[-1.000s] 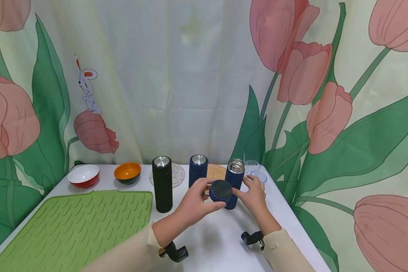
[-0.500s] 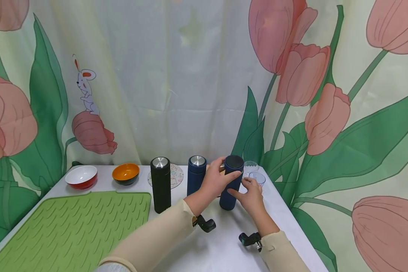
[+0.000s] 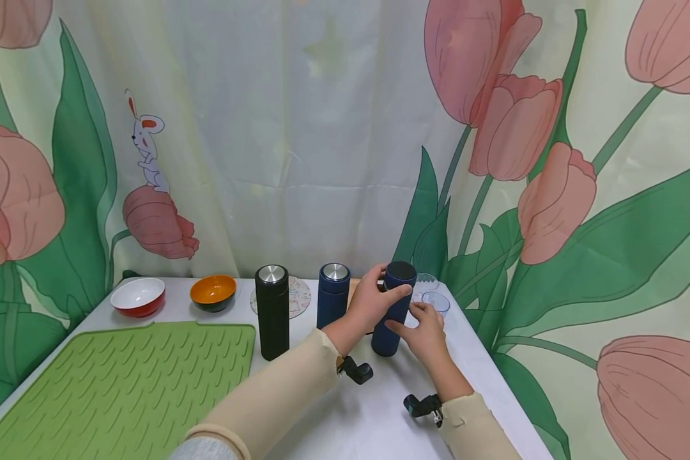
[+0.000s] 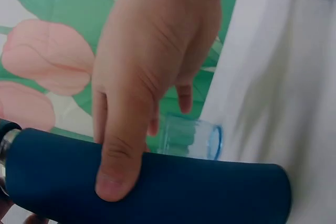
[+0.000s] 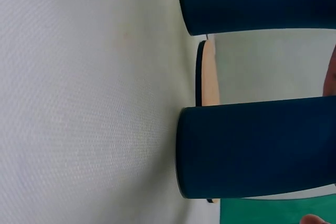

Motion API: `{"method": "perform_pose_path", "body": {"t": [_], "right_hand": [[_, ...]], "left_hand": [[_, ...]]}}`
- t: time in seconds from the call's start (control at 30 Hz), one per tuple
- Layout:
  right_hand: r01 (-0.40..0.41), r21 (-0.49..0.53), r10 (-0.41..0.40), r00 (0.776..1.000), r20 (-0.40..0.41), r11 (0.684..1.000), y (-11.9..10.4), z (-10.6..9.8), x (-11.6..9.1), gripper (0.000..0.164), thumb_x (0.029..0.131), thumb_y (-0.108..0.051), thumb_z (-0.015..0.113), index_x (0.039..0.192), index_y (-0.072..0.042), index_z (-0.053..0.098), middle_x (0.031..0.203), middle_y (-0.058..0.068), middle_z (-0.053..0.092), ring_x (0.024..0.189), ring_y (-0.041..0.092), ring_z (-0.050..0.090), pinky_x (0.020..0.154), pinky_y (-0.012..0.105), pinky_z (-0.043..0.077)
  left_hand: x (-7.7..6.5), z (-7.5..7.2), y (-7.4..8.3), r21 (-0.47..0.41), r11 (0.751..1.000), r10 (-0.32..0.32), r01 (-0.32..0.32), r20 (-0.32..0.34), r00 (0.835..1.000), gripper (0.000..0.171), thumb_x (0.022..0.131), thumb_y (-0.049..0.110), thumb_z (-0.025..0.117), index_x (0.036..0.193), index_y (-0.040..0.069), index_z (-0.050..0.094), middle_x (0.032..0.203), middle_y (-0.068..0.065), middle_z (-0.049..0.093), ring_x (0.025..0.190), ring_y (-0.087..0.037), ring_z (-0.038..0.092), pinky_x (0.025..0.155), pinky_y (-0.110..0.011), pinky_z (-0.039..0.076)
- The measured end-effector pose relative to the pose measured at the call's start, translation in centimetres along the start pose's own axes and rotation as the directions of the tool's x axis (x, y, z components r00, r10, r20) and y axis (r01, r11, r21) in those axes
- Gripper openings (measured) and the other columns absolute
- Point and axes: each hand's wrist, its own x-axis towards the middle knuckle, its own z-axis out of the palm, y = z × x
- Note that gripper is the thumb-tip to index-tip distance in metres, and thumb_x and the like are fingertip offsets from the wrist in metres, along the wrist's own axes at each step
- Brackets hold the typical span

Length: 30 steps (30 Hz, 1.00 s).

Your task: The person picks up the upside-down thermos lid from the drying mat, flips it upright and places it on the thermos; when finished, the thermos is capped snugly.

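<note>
A navy blue thermos bottle (image 3: 386,342) stands upright on the white table. My left hand (image 3: 368,305) grips its dark-topped cap (image 3: 400,271) at the mouth. Lower down, the fingers of my right hand (image 3: 428,338) hold the bottle's body. In the left wrist view, the right thumb presses along the thermos bottle (image 4: 210,187), and a strip of silver neck (image 4: 6,142) shows beside the cap. The right wrist view shows the lower body of that bottle (image 5: 257,148) close up, its base at the cloth.
Left of the hands stand a second blue thermos (image 3: 332,303) and a black thermos (image 3: 273,319), both silver-topped. A clear cup (image 3: 437,301) is right behind the right hand. A green mat (image 3: 149,377), an orange bowl (image 3: 213,292) and a red-and-white bowl (image 3: 139,296) lie leftward.
My left hand has carried the cap from in front of the bottle up onto its mouth; over the last half second it shifted slightly right. My right hand has stayed on the body.
</note>
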Motion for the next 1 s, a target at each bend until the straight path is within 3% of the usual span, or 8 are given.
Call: {"method": "perform_pose_path", "body": {"t": [0.33,0.6,0.77,1.0], "right_hand": [[0.011,-0.027,-0.011,1.0,0.006,1.0,-0.5,0.3,-0.1,0.09,0.091,-0.054,0.08,0.156,0.001,0.049,0.162,0.022,0.041,0.152,0.048,0.028,0.116,0.073,0.035],[-0.023,-0.047,0.024,0.999,0.025,0.999,0.0,0.0,-0.5,0.093,0.091,-0.056,0.079,0.16,-0.004,0.045,0.163,0.022,0.04,0.152,0.048,0.027,0.115,0.074,0.033],[-0.018,-0.037,0.02,0.999,0.038,0.999,0.0,-0.2,-0.4,0.093,0.092,-0.057,0.078,0.16,-0.002,0.045,0.163,0.023,0.038,0.153,0.049,0.026,0.115,0.075,0.032],[-0.026,-0.013,0.026,0.998,0.049,1.0,-0.2,-0.2,-0.1,0.092,0.093,-0.055,0.077,0.161,-0.004,0.043,0.163,0.024,0.037,0.152,0.049,0.025,0.114,0.075,0.034]], "left_hand": [[-0.1,-0.3,-1.0,-0.026,0.999,-0.025,0.026,0.022,0.999,0.072,0.095,0.053,0.077,0.156,0.028,0.049,0.154,-0.008,0.059,0.135,-0.035,0.064,0.106,-0.065,0.054],[0.0,0.5,-0.1,0.171,0.985,-0.028,0.026,0.009,1.0,0.089,0.087,0.057,0.084,0.154,0.02,0.041,0.141,-0.006,0.061,0.122,-0.024,0.068,0.101,-0.048,0.06],[0.2,0.8,1.2,0.247,0.969,-0.019,0.026,-0.032,0.999,0.076,0.085,0.056,0.086,0.139,0.017,0.049,0.126,-0.002,0.062,0.109,-0.018,0.068,0.092,-0.04,0.063],[0.4,0.3,0.9,0.184,0.983,0.005,-0.001,-0.02,1.0,0.072,0.089,0.055,0.083,0.145,0.02,0.053,0.132,-0.001,0.064,0.115,-0.019,0.069,0.096,-0.044,0.062]]}}
